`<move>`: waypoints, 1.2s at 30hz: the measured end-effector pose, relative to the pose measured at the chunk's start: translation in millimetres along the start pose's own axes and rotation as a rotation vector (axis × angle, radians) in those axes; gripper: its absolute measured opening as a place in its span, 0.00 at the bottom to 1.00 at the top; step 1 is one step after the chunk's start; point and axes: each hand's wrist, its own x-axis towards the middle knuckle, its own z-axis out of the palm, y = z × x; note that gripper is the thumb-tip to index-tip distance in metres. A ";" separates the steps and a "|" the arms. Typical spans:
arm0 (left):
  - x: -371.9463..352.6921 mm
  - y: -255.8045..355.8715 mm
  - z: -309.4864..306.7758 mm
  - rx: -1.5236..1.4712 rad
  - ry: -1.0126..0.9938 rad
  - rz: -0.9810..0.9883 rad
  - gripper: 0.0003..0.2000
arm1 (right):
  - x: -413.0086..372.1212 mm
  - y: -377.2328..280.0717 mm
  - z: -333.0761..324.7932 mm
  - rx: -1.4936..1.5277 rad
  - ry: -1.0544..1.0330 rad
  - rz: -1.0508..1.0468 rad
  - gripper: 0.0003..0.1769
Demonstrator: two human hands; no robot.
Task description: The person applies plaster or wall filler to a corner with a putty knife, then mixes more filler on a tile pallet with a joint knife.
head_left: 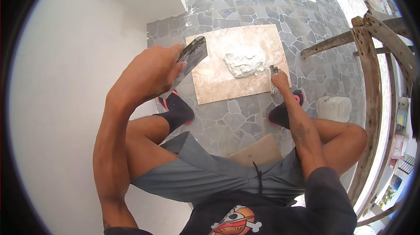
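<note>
My left hand (151,71) is raised at the left, its fingers closed on a wide smeared putty knife (194,57) whose blade tilts up to the right. Lower and to the right, my right hand (280,78) grips a second putty knife (274,87) at the right edge of a beige marbled tile (210,84). Its blade overlaps the tile in this view. On the tile sits a lumpy white mound of putty (245,61), just left of the right hand. The handles of both knives are mostly hidden in my fists.
A white wall (74,82) rises close on the left. Grey stone-pattern floor (236,117) surrounds the tile. Wooden trestle legs (369,68) stand at the right, near a whitish lump (334,109). My bent knees flank the tile, with a brown board (256,151) between them.
</note>
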 end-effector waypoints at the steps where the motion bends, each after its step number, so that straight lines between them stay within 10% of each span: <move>1: -1.4 -1.7 4.4 0.013 0.004 0.022 0.11 | 2.5 10.0 -0.9 0.161 -0.009 0.064 0.19; 6: -5.7 5.6 3.5 0.012 -0.052 -0.003 0.09 | 1.0 23.7 6.2 0.729 -0.072 0.400 0.17; 12: -4.8 5.1 5.2 0.070 -0.055 -0.001 0.09 | -26.7 -27.7 7.6 0.690 -0.138 0.464 0.15; 19: 0.7 8.2 -0.5 0.028 -0.080 -0.017 0.09 | -35.6 -29.5 73.6 1.357 -0.138 0.517 0.13; 36: 14.0 -13.0 1.1 -0.132 0.048 -0.080 0.12 | -42.3 -50.7 40.0 1.421 -0.217 0.463 0.17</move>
